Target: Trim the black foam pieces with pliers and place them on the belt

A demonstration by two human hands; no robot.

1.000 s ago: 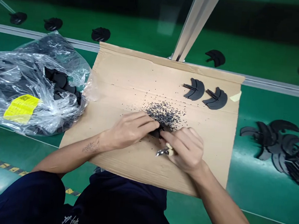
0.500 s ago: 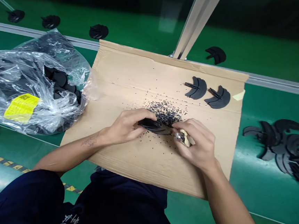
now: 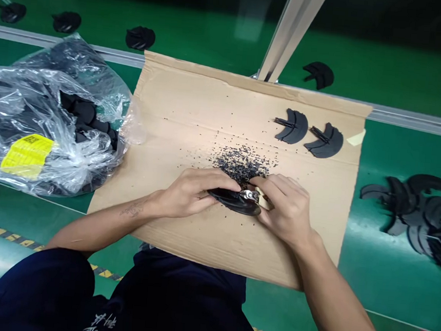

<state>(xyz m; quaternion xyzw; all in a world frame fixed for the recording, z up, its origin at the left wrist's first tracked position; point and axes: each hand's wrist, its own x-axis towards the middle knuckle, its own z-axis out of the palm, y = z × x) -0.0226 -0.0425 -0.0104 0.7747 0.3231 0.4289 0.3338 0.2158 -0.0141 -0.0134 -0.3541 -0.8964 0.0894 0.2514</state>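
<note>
My left hand point(image 3: 193, 191) is closed on the edge of a black curved plastic part point(image 3: 236, 202), thumb on top. A pair of nippers point(image 3: 249, 195) with a metal head and pale handles is gripped in my right hand point(image 3: 286, 205); its jaws are against the part's upper side, and the exact cutting point is too small to tell. Just beyond my hands, many tiny black plastic bits point(image 3: 239, 163) are scattered over a cardboard sheet point(image 3: 183, 105). Two similar black parts point(image 3: 293, 126) with thin stems lie at the sheet's far right.
At the left lies a clear plastic bag point(image 3: 89, 167) of black parts, with a yellow label point(image 3: 27, 155). A pile of black parts point(image 3: 425, 209) sits on the green table at the right. A metal post point(image 3: 292, 32) rises behind the cardboard; more parts point(image 3: 140, 38) lie beyond the rail.
The nippers have turned and moved left onto the black part, so their metal head now shows. The part has tilted and shifted slightly nearer to me.
</note>
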